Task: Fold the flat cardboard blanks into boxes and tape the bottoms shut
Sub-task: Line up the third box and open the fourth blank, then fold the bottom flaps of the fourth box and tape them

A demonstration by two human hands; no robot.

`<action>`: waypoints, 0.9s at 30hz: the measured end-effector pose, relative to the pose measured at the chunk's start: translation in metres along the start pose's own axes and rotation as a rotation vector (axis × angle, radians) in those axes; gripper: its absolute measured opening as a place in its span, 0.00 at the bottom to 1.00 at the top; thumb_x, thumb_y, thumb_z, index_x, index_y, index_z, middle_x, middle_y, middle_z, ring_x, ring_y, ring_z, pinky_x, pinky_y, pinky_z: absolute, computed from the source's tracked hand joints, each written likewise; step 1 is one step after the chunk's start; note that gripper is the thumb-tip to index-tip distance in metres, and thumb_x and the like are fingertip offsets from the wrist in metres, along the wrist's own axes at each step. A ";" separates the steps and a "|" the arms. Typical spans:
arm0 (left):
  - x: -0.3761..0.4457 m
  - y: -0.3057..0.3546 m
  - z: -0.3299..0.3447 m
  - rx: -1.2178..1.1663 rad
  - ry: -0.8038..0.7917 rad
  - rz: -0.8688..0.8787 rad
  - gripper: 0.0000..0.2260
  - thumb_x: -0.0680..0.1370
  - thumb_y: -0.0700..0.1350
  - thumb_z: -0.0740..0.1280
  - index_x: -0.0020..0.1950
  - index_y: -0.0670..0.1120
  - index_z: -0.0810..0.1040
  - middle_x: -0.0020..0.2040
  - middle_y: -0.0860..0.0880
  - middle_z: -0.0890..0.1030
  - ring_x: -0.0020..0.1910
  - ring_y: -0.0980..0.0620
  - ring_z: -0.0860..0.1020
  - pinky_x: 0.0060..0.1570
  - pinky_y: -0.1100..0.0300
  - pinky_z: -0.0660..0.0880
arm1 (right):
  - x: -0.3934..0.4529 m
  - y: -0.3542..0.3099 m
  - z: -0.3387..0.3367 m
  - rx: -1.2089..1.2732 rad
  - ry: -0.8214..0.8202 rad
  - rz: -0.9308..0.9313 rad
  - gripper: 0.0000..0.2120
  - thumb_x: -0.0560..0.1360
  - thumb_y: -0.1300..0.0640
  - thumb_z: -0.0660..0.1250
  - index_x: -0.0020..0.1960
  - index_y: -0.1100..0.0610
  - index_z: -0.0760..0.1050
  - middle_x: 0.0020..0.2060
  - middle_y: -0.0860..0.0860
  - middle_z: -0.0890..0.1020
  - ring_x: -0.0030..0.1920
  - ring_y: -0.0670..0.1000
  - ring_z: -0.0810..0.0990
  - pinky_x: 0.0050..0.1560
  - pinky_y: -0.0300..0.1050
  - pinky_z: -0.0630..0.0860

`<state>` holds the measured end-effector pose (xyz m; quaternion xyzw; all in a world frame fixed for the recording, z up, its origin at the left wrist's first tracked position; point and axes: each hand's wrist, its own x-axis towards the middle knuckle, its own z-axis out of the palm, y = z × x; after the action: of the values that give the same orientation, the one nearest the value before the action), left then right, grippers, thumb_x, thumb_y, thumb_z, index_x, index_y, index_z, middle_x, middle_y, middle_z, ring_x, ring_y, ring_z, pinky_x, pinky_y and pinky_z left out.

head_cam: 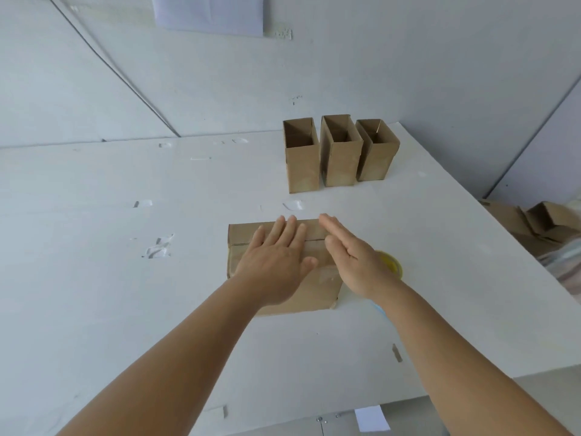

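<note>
A brown cardboard box (314,287) lies on its side in the middle of the white table (110,278). My left hand (276,262) rests flat on top of it, fingers straight and spread toward its far edge. My right hand (352,256) stands on edge along the box's right side, fingers straight and together. A yellow tape roll (391,262) lies just right of the box, partly hidden behind my right hand. Three folded boxes (338,152) stand upright and open-topped in a row at the back of the table.
A pile of flat cardboard blanks (534,225) sits beyond the table's right edge. Bits of clear tape (158,247) stick to the tabletop left of the box. The wall rises close behind the standing boxes. The table's front edge runs below my forearms.
</note>
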<state>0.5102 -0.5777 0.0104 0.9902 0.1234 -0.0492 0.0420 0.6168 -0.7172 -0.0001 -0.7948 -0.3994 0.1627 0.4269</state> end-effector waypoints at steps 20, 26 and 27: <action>-0.002 -0.004 0.001 -0.005 0.075 -0.008 0.31 0.79 0.62 0.41 0.79 0.49 0.43 0.79 0.51 0.42 0.77 0.53 0.39 0.74 0.54 0.41 | -0.024 0.089 -0.032 -0.224 0.174 0.453 0.08 0.75 0.56 0.64 0.40 0.61 0.71 0.31 0.55 0.73 0.38 0.55 0.73 0.34 0.44 0.64; -0.004 -0.004 0.001 -0.070 0.102 -0.014 0.31 0.79 0.62 0.44 0.79 0.50 0.45 0.79 0.52 0.43 0.77 0.55 0.40 0.74 0.55 0.39 | -0.018 0.023 -0.051 0.259 0.308 0.199 0.05 0.74 0.54 0.66 0.47 0.50 0.80 0.42 0.46 0.84 0.43 0.44 0.80 0.42 0.35 0.73; -0.004 -0.004 0.001 -0.084 0.109 -0.013 0.31 0.79 0.62 0.45 0.79 0.50 0.45 0.79 0.52 0.43 0.77 0.55 0.40 0.74 0.55 0.39 | -0.016 0.009 -0.053 0.292 0.312 0.152 0.05 0.75 0.54 0.65 0.46 0.46 0.79 0.42 0.42 0.84 0.44 0.41 0.81 0.41 0.30 0.73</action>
<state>0.5047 -0.5748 0.0096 0.9880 0.1338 0.0099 0.0764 0.6432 -0.7622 0.0221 -0.7679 -0.2395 0.1258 0.5807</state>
